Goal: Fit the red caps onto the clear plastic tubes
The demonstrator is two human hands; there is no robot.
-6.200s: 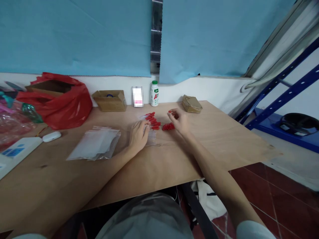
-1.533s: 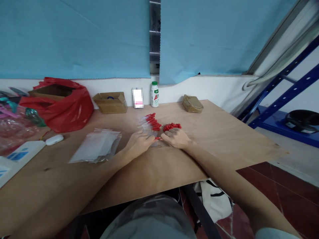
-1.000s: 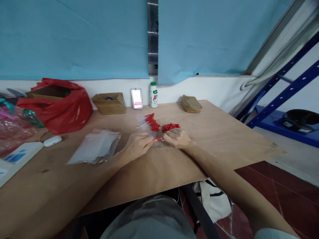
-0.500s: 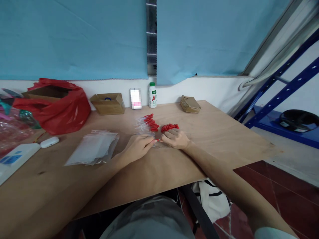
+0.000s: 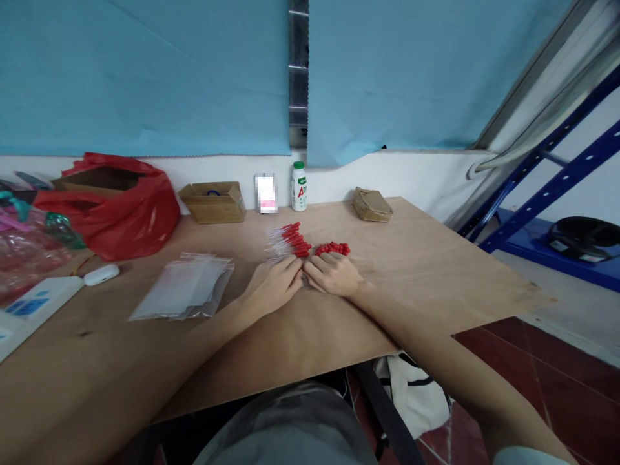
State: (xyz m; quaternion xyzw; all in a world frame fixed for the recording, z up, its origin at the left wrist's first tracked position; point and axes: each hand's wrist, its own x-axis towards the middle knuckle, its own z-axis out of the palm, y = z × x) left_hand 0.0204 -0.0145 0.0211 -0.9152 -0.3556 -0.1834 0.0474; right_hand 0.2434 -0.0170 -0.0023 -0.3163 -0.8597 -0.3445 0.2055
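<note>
My left hand (image 5: 277,283) and my right hand (image 5: 334,274) meet over the table, fingertips touching. Both are closed with the fingers curled in, and whatever they pinch between them is hidden now. Just beyond my left hand lies a bunch of thin, pale rods with red handles (image 5: 295,243), their red ends pointing right. A small heap of red pieces (image 5: 333,248), like caps or handles, sits right behind the knuckles of my right hand, partly covered by it.
Clear plastic bags (image 5: 181,287) lie left of my left forearm. Along the wall stand a red plastic bag (image 5: 140,226), an open cardboard box (image 5: 213,203), a white bottle (image 5: 299,187) and a taped brown package (image 5: 372,204). A white earbud case (image 5: 101,274) and a white power strip (image 5: 36,310) are at far left.
My hands have come closer together, until the fingertips touch. The small red piece that showed between them is now hidden. The whole view has shifted slightly.
</note>
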